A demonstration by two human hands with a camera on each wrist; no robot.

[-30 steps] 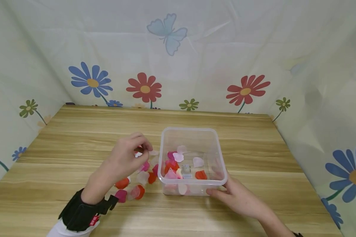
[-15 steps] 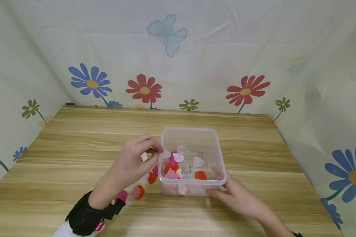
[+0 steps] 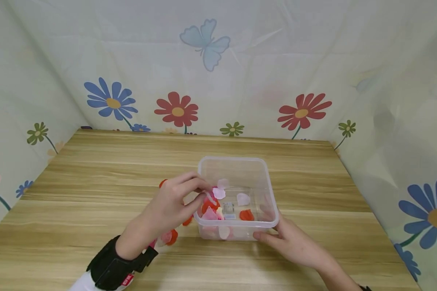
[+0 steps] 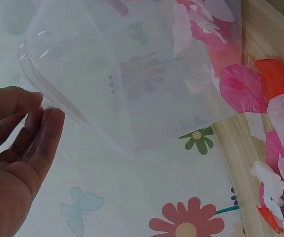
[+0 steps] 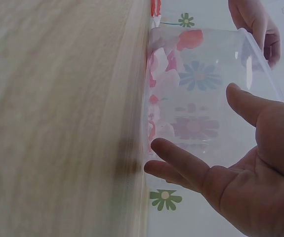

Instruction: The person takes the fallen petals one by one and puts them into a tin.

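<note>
Thin pale petal held inside the left rim of the square, clear plastic box [image 3: 236,223], right of the frame's centre.
The right hand [image 3: 291,244], its fingers nearly straight, should keep its light touch at the box's lower right corner; the left hand [image 3: 176,198], thumb and fingertips pinching the pale petal [image 3: 212,198], should preferably go lower before it releases, so that the petal does not drift. Compared with half a second ago, the left hand is further right and lower; the box and the right hand have stayed.
</note>
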